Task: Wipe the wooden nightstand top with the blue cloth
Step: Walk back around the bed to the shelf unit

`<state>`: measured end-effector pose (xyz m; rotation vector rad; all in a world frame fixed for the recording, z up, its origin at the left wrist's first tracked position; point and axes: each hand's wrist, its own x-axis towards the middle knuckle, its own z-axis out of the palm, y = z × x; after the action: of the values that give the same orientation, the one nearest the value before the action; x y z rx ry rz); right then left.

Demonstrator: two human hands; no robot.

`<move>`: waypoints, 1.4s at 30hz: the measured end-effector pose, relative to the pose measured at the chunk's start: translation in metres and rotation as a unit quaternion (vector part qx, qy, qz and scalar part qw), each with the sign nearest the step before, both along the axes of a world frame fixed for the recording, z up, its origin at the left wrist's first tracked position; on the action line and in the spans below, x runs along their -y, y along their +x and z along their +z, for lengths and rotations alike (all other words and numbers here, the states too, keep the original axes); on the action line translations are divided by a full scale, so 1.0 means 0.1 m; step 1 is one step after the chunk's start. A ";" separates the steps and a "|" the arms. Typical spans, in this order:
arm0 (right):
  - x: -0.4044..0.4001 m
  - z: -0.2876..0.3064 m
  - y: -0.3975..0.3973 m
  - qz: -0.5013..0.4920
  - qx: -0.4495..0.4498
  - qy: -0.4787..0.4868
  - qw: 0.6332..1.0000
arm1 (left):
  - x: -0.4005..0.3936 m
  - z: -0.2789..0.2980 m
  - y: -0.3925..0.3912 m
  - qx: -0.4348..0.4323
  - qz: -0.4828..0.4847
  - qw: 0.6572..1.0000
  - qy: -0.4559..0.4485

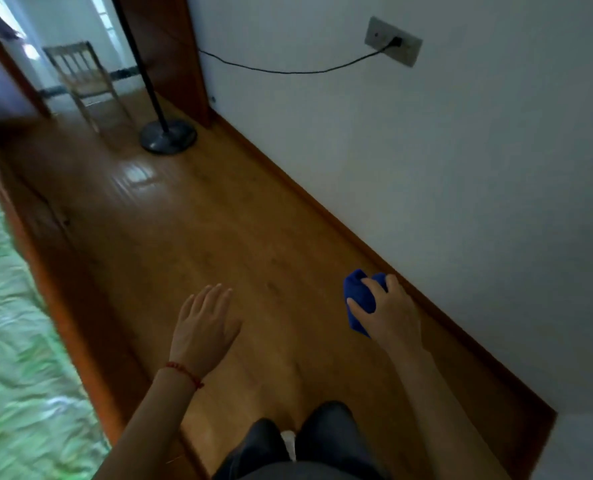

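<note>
A glossy honey-brown wooden plank floor (pixel 219 220) runs from 6 o'clock toward 11 o'clock between a plain white wall (pixel 461 168) on the 3 o'clock side and the reddish wooden frame of a bed (pixel 76 306) along the 9 o'clock edge, where a rumpled green bedspread (pixel 14 323) lies blurred. A brown wooden skirting board (pixel 357 233) follows the foot of the wall. At 12 o'clock the round dark metal base of a black floor stand (pixel 168 136) sits on the floor, its pole rising out of view beside a tall reddish-brown wooden cabinet side (pixel 170 53). A thin black power cord (pixel 288 71) sags across the wall to a grey rectangular wall socket (pixel 393 41) at 1 o'clock. A pale slatted wooden chair (pixel 80 76) stands far off at 11 o'clock.

The person's left hand (pixel 205 327), a red bead bracelet (pixel 184 372) on its wrist, hangs above the floor near 6 o'clock with fingers straight and close together, gripping nothing. The right hand (pixel 388 310), at 4 o'clock close to the skirting board, curls its fingers and thumb round a bunched deep-blue cloth (pixel 359 296), which bulges from the grip. Dark trouser legs (pixel 323 441) show at the bottom edge. No nightstand top can be made out in this view.
</note>
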<state>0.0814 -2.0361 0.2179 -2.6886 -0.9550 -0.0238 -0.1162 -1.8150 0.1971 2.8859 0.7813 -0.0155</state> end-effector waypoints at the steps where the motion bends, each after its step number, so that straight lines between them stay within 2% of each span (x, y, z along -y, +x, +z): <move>1: -0.18 -0.02 0.09 0.027 0.001 -0.002 1.000 | -0.11 -0.03 0.00 -0.009 0.026 1.000 -0.006; 6: -1.06 -0.16 0.54 0.136 -0.002 -0.013 0.991 | -0.60 -0.13 0.04 -0.042 0.114 0.992 -0.027; 9: -1.61 -0.23 0.84 0.189 0.000 -0.009 0.982 | -0.90 -0.19 0.19 -0.026 0.169 0.985 -0.014; 18: -3.22 -0.15 1.76 0.291 -0.022 0.032 0.956 | -1.93 -0.07 0.73 -0.020 0.305 0.952 -0.017; 26: -4.62 -0.24 1.92 0.349 -0.028 0.015 0.937 | -3.01 -0.09 0.82 -0.018 0.353 0.935 -0.035; 30: -5.50 -0.33 1.87 0.359 -0.034 0.024 0.932 | -3.83 -0.16 0.76 -0.008 0.349 0.937 -0.008; 34: -6.45 -0.34 1.78 0.356 -0.051 0.053 0.931 | -4.72 -0.15 0.64 0.001 0.351 0.936 -0.032; 42: -8.00 -0.21 1.52 0.359 -0.045 0.068 0.930 | -6.26 0.01 0.49 0.002 0.345 0.938 -0.025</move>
<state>0.2333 -1.2360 0.1964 -2.0483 -1.7632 0.1747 -0.0668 -1.1889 0.1983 2.4009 1.7052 0.0501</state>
